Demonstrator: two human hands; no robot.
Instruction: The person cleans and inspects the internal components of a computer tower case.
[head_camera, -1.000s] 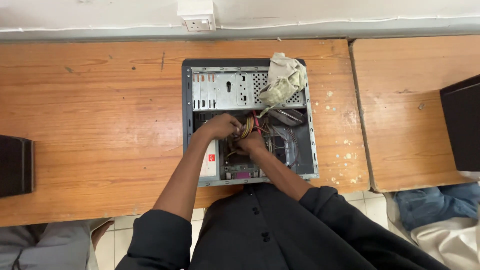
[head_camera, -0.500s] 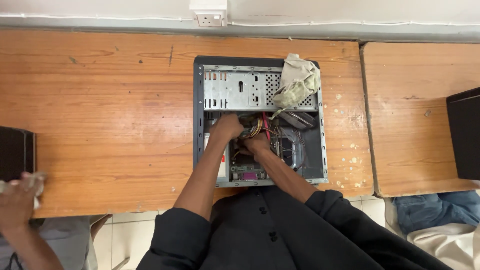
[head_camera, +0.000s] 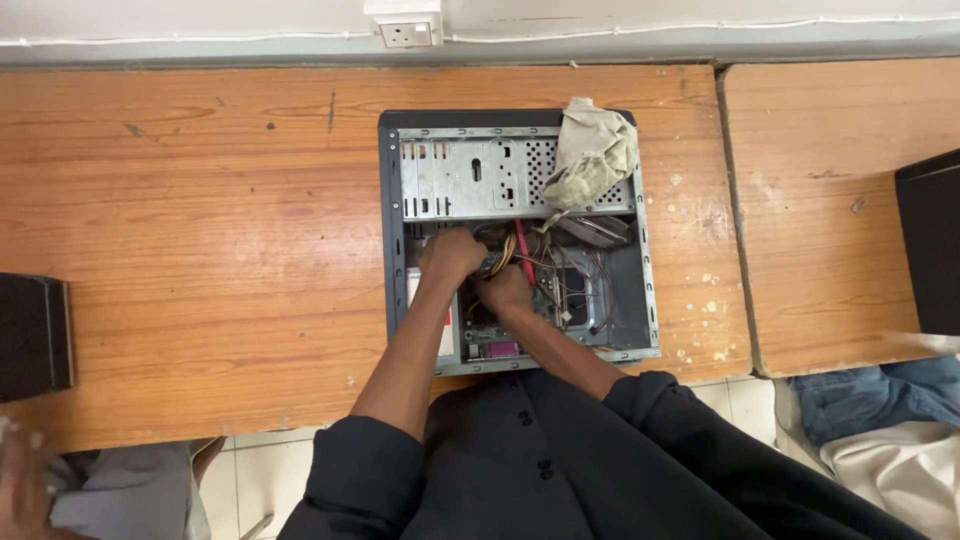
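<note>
Both hands inside open PC case, hardly moved vs 0.5 s ago

L hand (head_camera: 452, 255) & R hand (head_camera: 503, 290) clenched on cable bundle (head_camera: 505, 255) in computer case (head_camera: 640, 300) mid-desk (head_camera: 200, 250); 1 cloth (head_camera: 592, 150), 1 wall socket (head_camera: 407, 32); co-worker's hand now blurred at corner

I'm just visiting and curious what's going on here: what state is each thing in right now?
Computer case: lying flat on the wooden desk, side panel off, inside exposed.
Cables: loose, bunched by the hands.
Left hand: inside the case, closed on the cables.
Right hand: inside the case, among the cables; grip unclear.
Cloth: crumpled, resting on the case's top corner.
Wall socket: nothing plugged in.
</note>
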